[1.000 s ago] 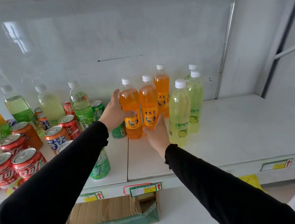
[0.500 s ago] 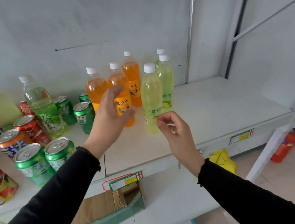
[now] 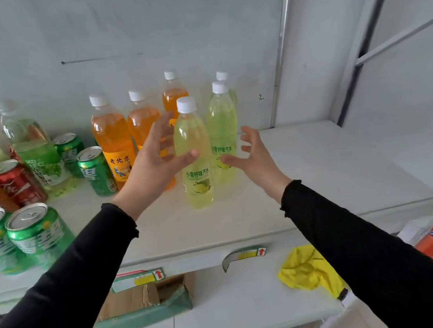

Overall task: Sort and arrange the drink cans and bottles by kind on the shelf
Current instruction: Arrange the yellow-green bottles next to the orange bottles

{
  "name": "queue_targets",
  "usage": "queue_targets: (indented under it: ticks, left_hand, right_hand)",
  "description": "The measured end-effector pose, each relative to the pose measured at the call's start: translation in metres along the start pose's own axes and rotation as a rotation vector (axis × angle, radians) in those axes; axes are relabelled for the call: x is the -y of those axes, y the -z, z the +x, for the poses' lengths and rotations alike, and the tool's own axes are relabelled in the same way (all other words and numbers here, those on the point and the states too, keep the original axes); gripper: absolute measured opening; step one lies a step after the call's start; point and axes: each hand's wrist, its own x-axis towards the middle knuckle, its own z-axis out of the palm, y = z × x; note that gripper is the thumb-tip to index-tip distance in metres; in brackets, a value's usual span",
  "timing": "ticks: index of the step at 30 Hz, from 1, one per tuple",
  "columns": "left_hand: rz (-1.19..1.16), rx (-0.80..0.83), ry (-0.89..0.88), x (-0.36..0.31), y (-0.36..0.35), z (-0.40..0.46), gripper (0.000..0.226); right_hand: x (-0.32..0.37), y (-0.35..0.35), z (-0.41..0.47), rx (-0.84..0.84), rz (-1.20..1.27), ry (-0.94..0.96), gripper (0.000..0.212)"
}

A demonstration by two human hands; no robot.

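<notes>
Reaching in from both sides in the head view, the person is bracketing the front pale-yellow lime-soda plastic bottle with a white cap. The left hand is spread with relaxed fingers, its thumb tip lying at or just against the bottle's left flank. The right hand is hovering with splayed, loosely bent fingers, its thumb pointing at the second pale-yellow bottle, which is standing just behind and to the right of the first. Neither hand is clamped on anything. A third yellow bottle is peeking out from behind, only its cap and shoulder showing.

Beyond the left hand, three orange soda bottles with white caps are standing on the white shelf board, the middle one partly hidden by the fingers. Further left of that hand, green drink cans are sitting mixed with red cans and a green-labelled clear bottle.

The step in hand is probably closing on the yellow bottles to square them up as a group. Doing it well likely means gripping low on the body, where the label sits, since tall, slim bottles tip easily, and sliding instead of lifting, keeping clear of the orange ones just beside the left fingers.
</notes>
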Motion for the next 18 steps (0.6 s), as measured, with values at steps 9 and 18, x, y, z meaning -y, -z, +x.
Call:
queue_targets:
  ticks: [9, 18]
  left_hand:
    - [0.095, -0.109, 0.101, -0.007, -0.025, 0.0, 0.083]
    - [0.102, -0.208, 0.123, -0.007, -0.041, -0.003, 0.088]
  right_hand:
    - [-0.01, 0.0, 0.039, 0.146, -0.023, 0.114, 0.074]
    - [-0.008, 0.008, 0.027, 0.12, 0.02, 0.131, 0.063]
